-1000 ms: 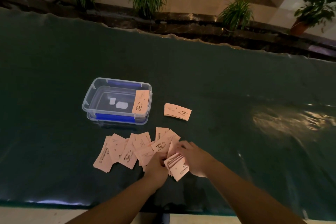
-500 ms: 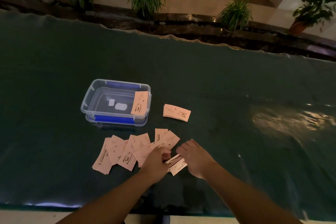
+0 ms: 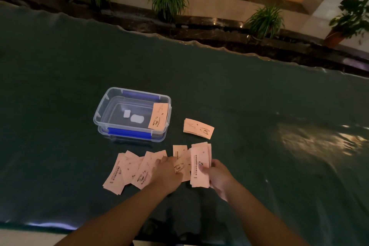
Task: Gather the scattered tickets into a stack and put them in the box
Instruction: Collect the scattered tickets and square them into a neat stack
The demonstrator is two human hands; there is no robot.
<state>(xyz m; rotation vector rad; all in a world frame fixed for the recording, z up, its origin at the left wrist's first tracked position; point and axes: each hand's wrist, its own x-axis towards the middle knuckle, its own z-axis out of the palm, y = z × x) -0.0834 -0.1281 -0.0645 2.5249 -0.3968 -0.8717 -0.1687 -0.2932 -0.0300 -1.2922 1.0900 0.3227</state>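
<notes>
In the head view, a dark green cloth-covered tabletop (image 3: 259,96) is filling most of the frame, with a clear rectangular plastic box with blue clips (image 3: 103,115) sitting left of centre. One pale pink paper ticket (image 3: 158,116) is leaning inside the box against its right wall. Just right of the box, a small neat pile of pink tickets (image 3: 198,128) is lying flat on the tabletop, apart from the rest. Below the box, loose pink tickets (image 3: 127,168) are lying fanned out and overlapping in the lower centre of the frame. The left hand (image 3: 166,173) is resting palm down on these scattered tickets, fingers spread and pressing on them. The right hand (image 3: 218,175), just to its right, is pinching a gathered stack of pink tickets (image 3: 200,166) between thumb and fingers, the stack standing lengthwise up the frame.
</notes>
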